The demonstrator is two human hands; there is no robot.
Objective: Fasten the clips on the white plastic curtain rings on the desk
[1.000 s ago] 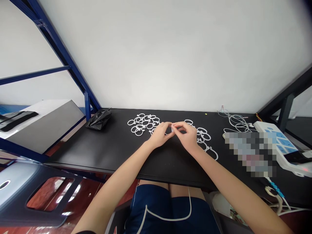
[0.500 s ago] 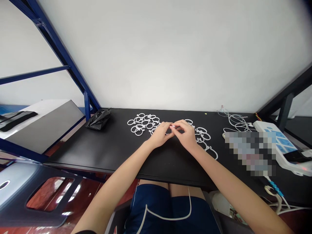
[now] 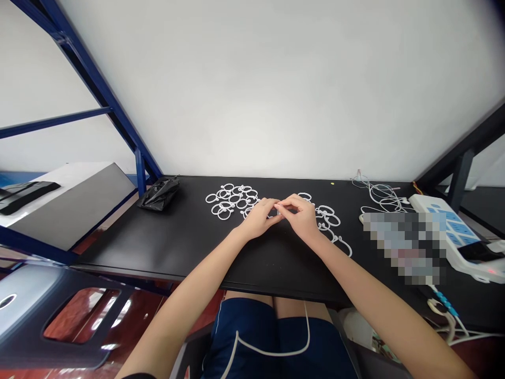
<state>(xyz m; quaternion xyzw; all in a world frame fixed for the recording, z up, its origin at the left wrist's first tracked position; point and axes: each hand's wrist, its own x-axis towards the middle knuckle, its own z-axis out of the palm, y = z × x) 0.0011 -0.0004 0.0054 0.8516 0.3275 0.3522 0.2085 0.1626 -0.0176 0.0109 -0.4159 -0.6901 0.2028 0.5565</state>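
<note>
My left hand [image 3: 260, 218] and my right hand [image 3: 302, 216] meet over the middle of the black table [image 3: 177, 237], fingertips pinched together. Between them they hold a white ring, mostly covered by the fingers; only small bits of it show. A cluster of thin white rings with small knobs [image 3: 235, 199] lies to the left of my left hand, partly hidden behind it. Beside my right hand, more white rings [image 3: 331, 219] form a looser group, some behind the wrist.
A black plastic bag [image 3: 160, 193] rests at the table's back left. On the right are a white power strip [image 3: 450, 223], a blurred-out flat object [image 3: 406, 250] and tangled white cables [image 3: 382, 197]. Blue metal posts [image 3: 106, 95] stand on the left, before a pale wall.
My hands stay together at the same spot, with only a slight shift of the fingers at the pinch. The rings on the table lie as before.
</note>
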